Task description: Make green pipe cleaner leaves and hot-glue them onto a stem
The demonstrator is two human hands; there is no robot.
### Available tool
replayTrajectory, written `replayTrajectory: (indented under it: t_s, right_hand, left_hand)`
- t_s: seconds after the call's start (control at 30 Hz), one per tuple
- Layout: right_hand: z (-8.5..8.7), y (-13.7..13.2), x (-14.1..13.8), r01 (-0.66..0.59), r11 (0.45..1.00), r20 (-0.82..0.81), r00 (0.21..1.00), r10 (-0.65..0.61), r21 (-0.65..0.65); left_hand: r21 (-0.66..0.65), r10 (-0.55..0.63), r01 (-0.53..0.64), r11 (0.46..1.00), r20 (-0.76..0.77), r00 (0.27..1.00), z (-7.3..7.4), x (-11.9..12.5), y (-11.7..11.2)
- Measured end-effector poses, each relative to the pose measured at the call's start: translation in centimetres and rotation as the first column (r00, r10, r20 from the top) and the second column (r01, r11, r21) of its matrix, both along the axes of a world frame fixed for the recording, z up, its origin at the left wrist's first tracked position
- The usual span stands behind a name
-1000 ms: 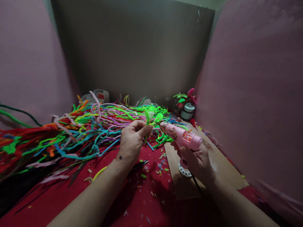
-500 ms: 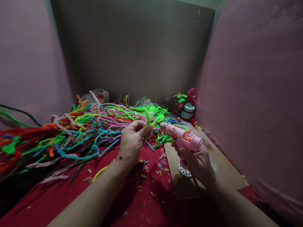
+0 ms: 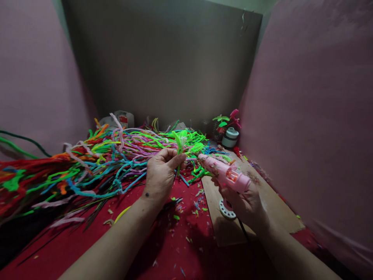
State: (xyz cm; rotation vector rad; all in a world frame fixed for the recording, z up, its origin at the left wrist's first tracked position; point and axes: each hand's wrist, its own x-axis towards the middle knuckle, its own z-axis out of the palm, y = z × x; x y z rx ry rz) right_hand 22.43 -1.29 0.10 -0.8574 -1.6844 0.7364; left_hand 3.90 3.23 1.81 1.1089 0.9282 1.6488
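Between the thumb and fingers of my left hand [image 3: 163, 169] is a pipe cleaner flower [image 3: 180, 143] with bright green leaves and a whitish centre, held upright by its stem. A looped green leaf [image 3: 197, 147] stands out to its right. My right hand [image 3: 243, 202] is wrapped round the handle of a pink glue gun [image 3: 224, 173], its stained nozzle pointing left, close beside that leaf. Whether nozzle and leaf touch, I cannot tell. Behind the flower spreads a heap of coloured pipe cleaners [image 3: 136, 140].
A wooden board [image 3: 215, 229] lies under the glue gun, with a white holed disc [image 3: 226, 210] on it. Pliers-like tips [image 3: 176, 201] and fluffy scraps lie on the red cloth [image 3: 163, 249]. A grey-white jar [image 3: 230, 137] stands at the back right. Pink walls [image 3: 314, 116] rise at both sides.
The glue gun has tipped slightly, its rear end lower and its nozzle a little to the right. The flower has turned and shifted slightly left in my left hand.
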Motion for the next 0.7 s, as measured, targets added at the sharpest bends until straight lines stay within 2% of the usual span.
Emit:
replayTrajectory:
  t_s: [0.1, 0.17, 0.23, 0.33, 0.4, 0.5, 0.6, 0.7]
  right_hand:
    - [0.2, -0.9, 1.2, 0.001, 0.998, 0.109, 0.994, -0.008, 0.064]
    - [-0.2, -1.3, 2.8, 0.044, 0.989, 0.227, 0.971, -0.076, 0.139]
    - [-1.1, -1.4, 4.8, 0.130, 0.961, 0.348, 0.913, -0.213, 0.246]
    - [-2.8, -1.3, 8.1, 0.313, 0.889, 0.459, 0.770, -0.444, 0.335]
    - [-3.9, -1.1, 9.9, 0.408, 0.858, 0.558, 0.652, -0.514, 0.313]
    - [-4.9, -1.2, 11.7, 0.513, 0.821, 0.669, 0.520, -0.531, 0.252]
    - [-5.1, -1.3, 12.3, 0.581, 0.786, 0.738, 0.433, -0.518, 0.211]
    - [-4.9, -1.1, 12.4, 0.599, 0.778, 0.784, 0.385, -0.487, 0.189]
  left_hand:
    - [0.006, 0.009, -0.009, 1.000, 0.002, 1.000, 0.1, 0.0, -0.1]
    - [0.004, 0.002, -0.003, 1.000, 0.022, 1.000, 0.2, 0.1, -0.2]
    - [-0.006, -0.013, 0.013, 1.000, 0.050, 0.999, 0.4, 0.2, -0.3]
    - [-0.021, -0.035, 0.037, 0.999, 0.091, 0.995, 0.5, 0.3, -0.4]
    - [-0.024, -0.042, 0.045, 0.999, 0.109, 0.993, 0.6, 0.4, -0.5]
    - [-0.026, -0.050, 0.053, 0.998, 0.108, 0.993, 0.7, 0.4, -0.5]
    - [-0.024, -0.062, 0.065, 0.998, 0.112, 0.992, 0.7, 0.5, -0.4]
    - [-0.019, -0.064, 0.067, 0.998, 0.108, 0.992, 0.6, 0.6, -0.4]
